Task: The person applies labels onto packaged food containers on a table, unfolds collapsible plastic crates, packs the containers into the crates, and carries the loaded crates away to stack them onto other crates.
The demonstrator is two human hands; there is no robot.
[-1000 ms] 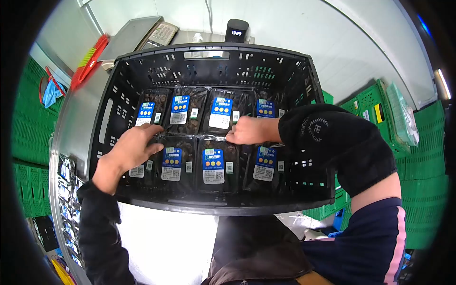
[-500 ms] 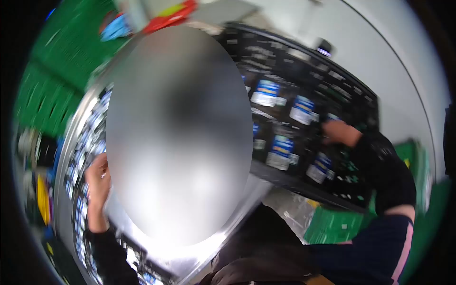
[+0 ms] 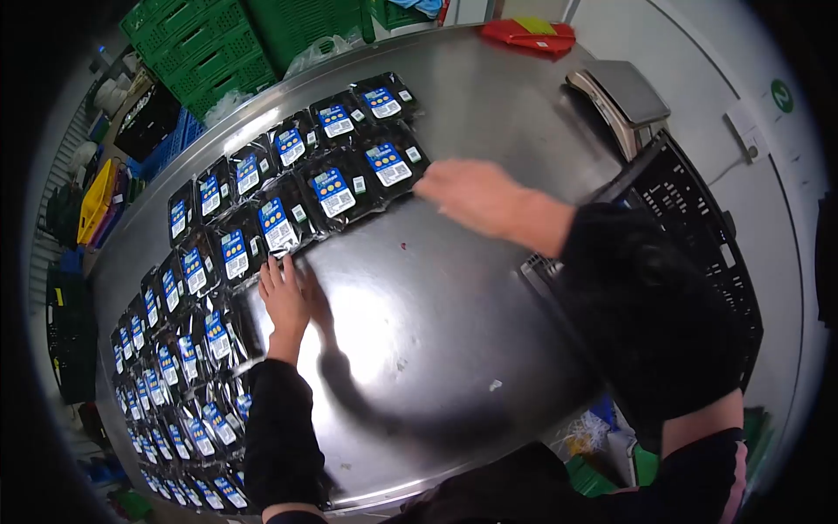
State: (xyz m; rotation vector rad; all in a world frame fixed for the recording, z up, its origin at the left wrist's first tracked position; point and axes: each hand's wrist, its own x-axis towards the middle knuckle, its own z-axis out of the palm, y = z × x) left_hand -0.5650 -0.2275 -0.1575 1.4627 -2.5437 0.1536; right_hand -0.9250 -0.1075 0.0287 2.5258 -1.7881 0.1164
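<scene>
Rows of black packs with blue-and-white labels lie on the metal table (image 3: 454, 332). My left hand (image 3: 285, 301) has its fingers stretched out at the lower edge of a labelled pack (image 3: 277, 225) in the front row. Beside the right end of that row, my right hand (image 3: 471, 194) is near the end pack (image 3: 387, 163); its fingertips look slightly blurred, and whether they touch the pack I cannot tell. The black crate (image 3: 698, 218) stands at the right, partly hidden by my right sleeve.
A scale (image 3: 621, 96) sits at the table's back right, near a red item (image 3: 528, 37) with a yellow-green part. Green crates (image 3: 205, 52) are stacked behind the table. A yellow crate (image 3: 98, 203) is at the far left.
The view has swung left from the crate to the packs on the table. My hands have left the crate and are now beside the front row of packs.
</scene>
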